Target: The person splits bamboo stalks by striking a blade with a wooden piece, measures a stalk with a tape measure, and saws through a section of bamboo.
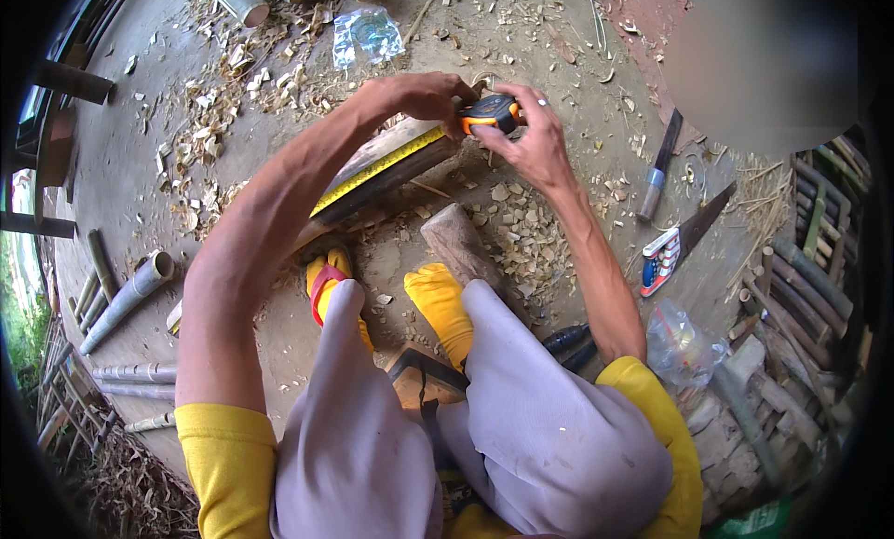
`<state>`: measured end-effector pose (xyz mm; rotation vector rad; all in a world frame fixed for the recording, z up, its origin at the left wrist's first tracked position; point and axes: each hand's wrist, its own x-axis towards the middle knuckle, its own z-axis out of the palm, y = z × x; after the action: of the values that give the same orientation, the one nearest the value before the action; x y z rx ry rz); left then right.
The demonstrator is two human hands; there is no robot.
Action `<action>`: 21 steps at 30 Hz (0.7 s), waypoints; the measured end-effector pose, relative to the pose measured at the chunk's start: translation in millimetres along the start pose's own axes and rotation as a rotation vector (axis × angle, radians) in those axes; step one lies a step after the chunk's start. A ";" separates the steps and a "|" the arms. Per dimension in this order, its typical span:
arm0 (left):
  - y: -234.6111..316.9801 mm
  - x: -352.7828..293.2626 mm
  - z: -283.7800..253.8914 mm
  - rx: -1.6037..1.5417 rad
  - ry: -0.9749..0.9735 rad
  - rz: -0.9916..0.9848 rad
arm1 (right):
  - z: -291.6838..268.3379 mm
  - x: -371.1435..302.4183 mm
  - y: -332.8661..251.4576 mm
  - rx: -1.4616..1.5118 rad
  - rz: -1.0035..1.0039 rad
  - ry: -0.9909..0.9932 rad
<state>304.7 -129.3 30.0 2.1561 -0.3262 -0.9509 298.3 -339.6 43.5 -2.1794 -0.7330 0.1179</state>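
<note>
A black and orange tape measure is gripped by my right hand, thumb and fingers around its case. Its yellow blade lies stretched along a long piece of wood or bamboo that slants down to the left. My left hand bends over the near side of the case, its fingers closed where the blade comes out; their tips are partly hidden. The blade's far end disappears behind my left forearm. A short log lies just below the long piece, between my yellow-covered feet and the wood chips.
A handsaw and a long knife lie to the right. Bamboo tubes rest at left, more at the top. Plastic bags and wood chips litter the ground. Stacked sticks stand far right.
</note>
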 end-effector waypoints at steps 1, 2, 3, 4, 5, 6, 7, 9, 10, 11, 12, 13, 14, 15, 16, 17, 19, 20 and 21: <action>3.4 3.2 -0.9 -0.007 -0.028 0.003 | -5.3 -8.2 6.8 0.052 0.036 0.039; 18.2 8.4 -2.9 0.043 -0.064 -0.045 | -18.4 -25.7 21.6 0.111 0.152 0.118; 26.0 13.3 -2.1 0.045 -0.041 -0.032 | -30.1 -49.5 32.8 0.100 0.255 0.228; 30.5 12.6 -2.2 0.050 -0.025 -0.014 | -36.1 -68.5 43.7 0.113 0.347 0.326; 30.3 5.0 -1.1 -0.054 0.002 -0.183 | -38.7 -93.8 50.9 0.100 0.415 0.348; 13.6 -2.5 -0.1 -0.070 0.025 -0.140 | -34.9 -114.9 55.7 0.091 0.475 0.360; -9.5 -3.8 1.3 -0.095 0.045 -0.085 | -34.7 -137.7 60.7 0.069 0.537 0.376; -35.1 -14.4 3.5 -0.193 0.137 -0.116 | -39.0 -191.8 59.0 -0.111 0.599 0.382; -19.5 -9.9 8.3 -0.258 0.125 -0.080 | -46.7 -231.5 58.7 -0.186 0.627 0.425; -5.7 -3.6 14.2 -0.437 0.117 0.099 | -51.4 -270.1 56.2 -0.246 0.645 0.465; -0.8 -0.4 19.7 -0.457 0.182 0.117 | -53.1 -304.5 50.5 -0.255 0.714 0.504; -1.3 2.3 25.0 -0.482 0.243 0.135 | -51.2 -333.2 42.8 -0.266 0.785 0.539; 7.7 3.9 27.1 -0.609 0.169 0.037 | -52.5 -357.5 38.7 -0.312 0.886 0.556; -5.4 9.6 31.1 -0.602 0.129 0.039 | -51.5 -377.5 34.3 -0.349 0.982 0.573; -35.3 12.9 31.3 -0.599 0.101 0.046 | -51.4 -387.6 32.7 -0.388 1.063 0.587; -53.3 15.6 30.1 -0.597 0.075 0.051 | -51.6 -393.3 34.2 -0.422 1.076 0.599; -51.2 17.8 29.1 -0.545 -0.082 -0.054 | -54.9 -407.2 38.2 -0.511 1.126 0.621; -50.0 12.4 30.6 -0.543 -0.037 -0.044 | -53.9 -411.7 45.1 -0.514 1.152 0.649; -66.6 6.8 34.0 -0.576 0.077 -0.036 | -51.7 -412.8 53.9 -0.622 1.133 0.650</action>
<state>280.8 -104.7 -36.9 1.6657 0.0286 -0.8511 -1.5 -624.7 -26.1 -2.7111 0.9871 -0.2737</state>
